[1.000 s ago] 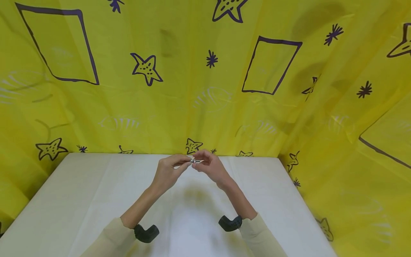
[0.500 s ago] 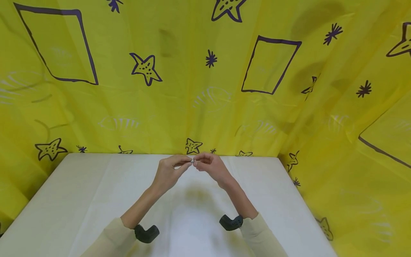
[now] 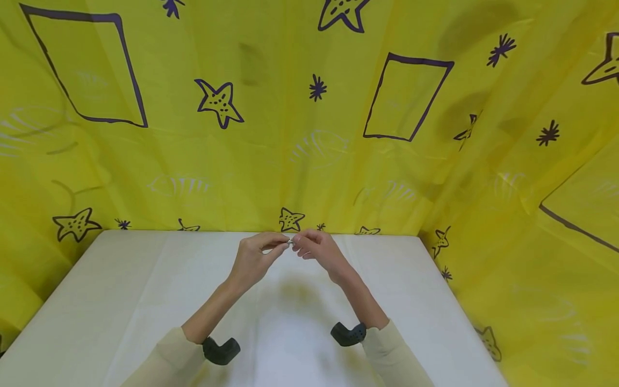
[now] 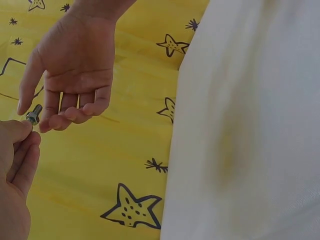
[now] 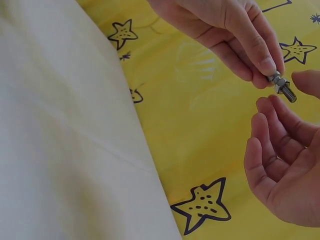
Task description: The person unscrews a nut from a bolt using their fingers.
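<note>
Between thumb and fingers, my left hand (image 3: 253, 258) pinches one end of a small metal bolt (image 5: 288, 93). Around its shaft sits a hex nut (image 5: 281, 84), and the threaded end points towards my right hand (image 3: 326, 255). In the right wrist view, the thumb and bent fingers (image 5: 272, 142) of my right hand are spread on either side of the threaded end, with a gap to it. From the left wrist view, too, the bolt (image 4: 34, 115) stands apart from the right fingers. The end within the left fingertips is partly hidden.
Both hands are raised over the far edge of a white table (image 3: 193, 301). Behind and to the right hangs a yellow curtain (image 3: 271, 177) with dark star and frame drawings. Each wrist carries a black camera mount (image 3: 221, 352).
Earlier the right fingers were closer about the bolt's end, turning from spread to drawn in; now they stand apart from it. The left hand has stayed in place with the bolt.
</note>
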Motion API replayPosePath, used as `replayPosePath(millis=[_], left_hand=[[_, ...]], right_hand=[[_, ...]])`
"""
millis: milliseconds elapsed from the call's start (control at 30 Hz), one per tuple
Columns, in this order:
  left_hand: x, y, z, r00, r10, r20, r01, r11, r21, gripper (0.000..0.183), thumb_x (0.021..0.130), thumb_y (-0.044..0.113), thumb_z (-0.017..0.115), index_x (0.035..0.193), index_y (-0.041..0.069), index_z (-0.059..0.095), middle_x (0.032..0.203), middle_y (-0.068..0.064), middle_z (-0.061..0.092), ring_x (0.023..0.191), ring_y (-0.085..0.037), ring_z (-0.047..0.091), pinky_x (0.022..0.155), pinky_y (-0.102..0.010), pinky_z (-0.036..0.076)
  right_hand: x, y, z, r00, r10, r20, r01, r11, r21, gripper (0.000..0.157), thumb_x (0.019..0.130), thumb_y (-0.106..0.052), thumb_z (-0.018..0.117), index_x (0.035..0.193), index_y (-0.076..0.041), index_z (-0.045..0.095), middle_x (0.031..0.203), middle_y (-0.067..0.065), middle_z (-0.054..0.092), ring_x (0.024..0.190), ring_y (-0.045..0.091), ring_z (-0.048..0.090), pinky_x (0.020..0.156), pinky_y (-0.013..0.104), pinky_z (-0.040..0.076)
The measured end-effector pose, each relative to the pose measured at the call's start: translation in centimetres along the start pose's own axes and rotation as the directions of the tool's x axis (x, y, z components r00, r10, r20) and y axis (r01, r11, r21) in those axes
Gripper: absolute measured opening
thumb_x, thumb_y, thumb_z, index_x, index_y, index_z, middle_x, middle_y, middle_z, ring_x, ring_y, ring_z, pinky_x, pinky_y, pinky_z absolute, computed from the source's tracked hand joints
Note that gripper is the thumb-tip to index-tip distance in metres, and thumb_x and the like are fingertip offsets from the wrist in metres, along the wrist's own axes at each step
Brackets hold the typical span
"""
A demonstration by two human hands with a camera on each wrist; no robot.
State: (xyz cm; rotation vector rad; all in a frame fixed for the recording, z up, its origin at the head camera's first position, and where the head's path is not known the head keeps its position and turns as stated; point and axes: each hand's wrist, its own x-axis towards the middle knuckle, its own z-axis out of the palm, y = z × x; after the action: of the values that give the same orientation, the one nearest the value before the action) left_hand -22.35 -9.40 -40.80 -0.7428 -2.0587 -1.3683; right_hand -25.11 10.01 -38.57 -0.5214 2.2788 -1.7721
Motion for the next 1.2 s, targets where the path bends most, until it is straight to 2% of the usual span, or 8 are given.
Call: replayPosePath(millis=[167, 433, 600, 700, 833, 933, 1033, 1200], left_hand=[[0.04, 0.04, 0.04, 1.0, -0.001, 0.007, 0.001, 1.0, 0.007, 0.016, 0.083, -0.006, 0.077, 0.099, -0.002, 0.075, 0.094, -0.009, 0.074, 0.083, -0.02, 0.073, 0.078, -0.026, 0.06], [0.07, 0.01, 0.05, 1.0, 0.02, 0.0, -0.02, 1.0, -0.024, 0.018, 0.083, -0.007, 0.077, 0.099, -0.002, 0.076, 0.096, -0.01, 0.074, 0.084, -0.022, 0.073, 0.077, -0.027, 0.06], [0.11, 0.04, 0.07, 0.999, 0.033, -0.009, -0.033, 0.999, -0.031, 0.018, 0.082, -0.008, 0.077, 0.099, -0.002, 0.075, 0.096, -0.01, 0.074, 0.083, -0.023, 0.073, 0.077, -0.027, 0.06], [0.12, 0.13, 0.06, 1.0, 0.022, -0.006, -0.022, 0.999, -0.033, 0.017, 0.082, -0.008, 0.077, 0.098, -0.002, 0.075, 0.095, -0.01, 0.074, 0.083, -0.022, 0.073, 0.078, -0.026, 0.06], [0.1, 0.13, 0.09, 1.0, 0.01, -0.001, -0.01, 1.0, -0.019, 0.016, 0.083, -0.007, 0.077, 0.098, -0.002, 0.076, 0.095, -0.01, 0.074, 0.083, -0.021, 0.073, 0.078, -0.025, 0.059], [0.12, 0.15, 0.17, 1.0, 0.005, 0.002, -0.005, 1.0, -0.006, 0.015, 0.083, -0.007, 0.077, 0.097, -0.002, 0.076, 0.094, -0.009, 0.074, 0.083, -0.021, 0.073, 0.078, -0.025, 0.059], [0.13, 0.13, 0.24, 1.0, 0.005, 0.0, -0.005, 1.0, -0.009, 0.014, 0.083, -0.007, 0.077, 0.096, -0.002, 0.076, 0.093, -0.009, 0.074, 0.083, -0.02, 0.072, 0.078, -0.025, 0.059], [0.09, 0.18, 0.22, 1.0, 0.009, 0.002, -0.009, 1.0, -0.02, 0.015, 0.083, -0.008, 0.076, 0.097, -0.002, 0.075, 0.094, -0.01, 0.074, 0.084, -0.021, 0.073, 0.078, -0.025, 0.059]], right_hand=[[0.07, -0.01, -0.11, 1.0, 0.02, 0.021, -0.02, 1.0, 0.007, 0.032, 0.1, -0.027, 0.061, 0.103, 0.004, 0.07, 0.087, 0.004, 0.068, 0.083, 0.022, 0.062, 0.083, 0.034, 0.057], [-0.07, 0.09, -0.23, 0.998, -0.044, 0.036, 0.045, 0.999, -0.005, 0.022, 0.096, -0.015, 0.067, 0.112, 0.0, 0.065, 0.1, 0.005, 0.067, 0.091, 0.022, 0.061, 0.086, 0.041, 0.056], [-0.13, -0.02, -0.24, 0.996, -0.078, 0.042, 0.078, 0.997, 0.003, 0.024, 0.095, -0.011, 0.068, 0.115, 0.002, 0.063, 0.106, 0.008, 0.065, 0.092, 0.024, 0.063, 0.086, 0.043, 0.055], [-0.12, -0.02, -0.26, 0.997, -0.07, 0.043, 0.07, 0.998, 0.008, 0.028, 0.096, -0.013, 0.068, 0.118, 0.001, 0.062, 0.106, 0.008, 0.065, 0.092, 0.026, 0.062, 0.087, 0.046, 0.054], [-0.05, 0.1, -0.28, 0.999, -0.036, 0.027, 0.036, 0.999, 0.018, 0.029, 0.099, -0.022, 0.064, 0.116, 0.002, 0.065, 0.1, 0.007, 0.068, 0.091, 0.027, 0.063, 0.087, 0.042, 0.056], [-0.02, 0.12, -0.28, 1.0, -0.02, 0.007, 0.02, 0.999, 0.033, 0.031, 0.101, -0.026, 0.062, 0.109, 0.004, 0.067, 0.092, 0.005, 0.069, 0.087, 0.024, 0.063, 0.083, 0.034, 0.057], [-0.07, 0.01, -0.29, 1.0, -0.02, -0.006, 0.021, 0.998, 0.055, 0.029, 0.099, -0.023, 0.064, 0.106, 0.004, 0.068, 0.089, 0.005, 0.07, 0.085, 0.022, 0.063, 0.083, 0.033, 0.057], [-0.16, 0.12, -0.33, 0.999, -0.043, -0.005, 0.044, 0.997, 0.061, 0.022, 0.096, -0.015, 0.066, 0.109, 0.003, 0.067, 0.098, 0.01, 0.069, 0.09, 0.023, 0.062, 0.089, 0.036, 0.056]])
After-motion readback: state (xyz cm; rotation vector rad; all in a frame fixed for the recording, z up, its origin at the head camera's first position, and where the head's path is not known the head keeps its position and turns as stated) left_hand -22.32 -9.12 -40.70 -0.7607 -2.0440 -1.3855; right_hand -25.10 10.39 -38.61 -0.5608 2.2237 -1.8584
